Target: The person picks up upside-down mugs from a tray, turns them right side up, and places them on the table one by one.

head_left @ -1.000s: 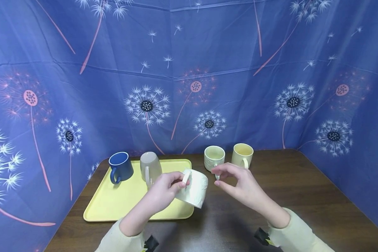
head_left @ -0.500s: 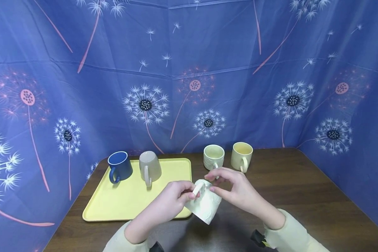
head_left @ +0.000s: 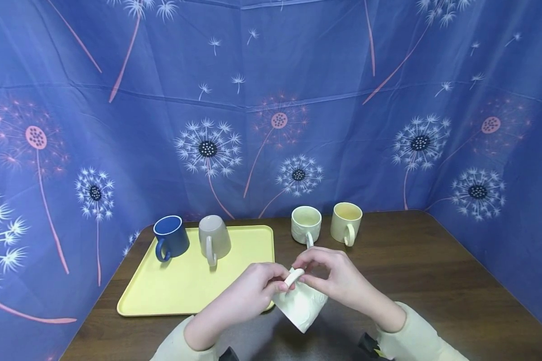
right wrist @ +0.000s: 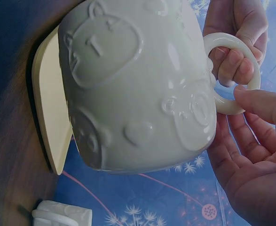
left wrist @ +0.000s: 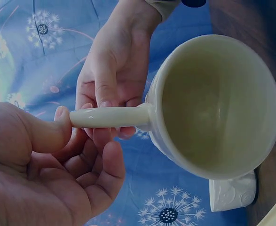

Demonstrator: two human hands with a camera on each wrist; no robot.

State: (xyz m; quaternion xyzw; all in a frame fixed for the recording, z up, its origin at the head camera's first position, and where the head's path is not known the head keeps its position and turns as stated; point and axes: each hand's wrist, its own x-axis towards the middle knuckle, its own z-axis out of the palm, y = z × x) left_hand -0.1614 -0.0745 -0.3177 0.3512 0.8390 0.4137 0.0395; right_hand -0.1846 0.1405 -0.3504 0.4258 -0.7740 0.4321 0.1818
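Note:
A cream mug [head_left: 300,307] with raised animal-face patterns is held tilted over the table, handle [right wrist: 250,56] upward in the head view. My left hand [head_left: 264,283] pinches the handle between thumb and fingers from the left. From the right, my right hand [head_left: 331,273] has its thumb [right wrist: 257,101] on the same handle, with its fingers curled behind. The left wrist view looks into the mug's hollow inside [left wrist: 213,108]. In the head view the hands cover part of the handle and the mug's upper side.
A yellow tray [head_left: 171,296] lies on the left, bearing a blue mug [head_left: 173,238] and an upside-down grey mug [head_left: 217,240]. Behind my right hand stand a pale green embossed mug [head_left: 304,230] and a pale yellow mug [head_left: 343,228]. A blue dandelion-print cloth [head_left: 343,125] hangs behind the table.
My left hand has carried the cream mug rightward and toward me, from over the tray's edge. My right hand has come down and taken hold of the handle.

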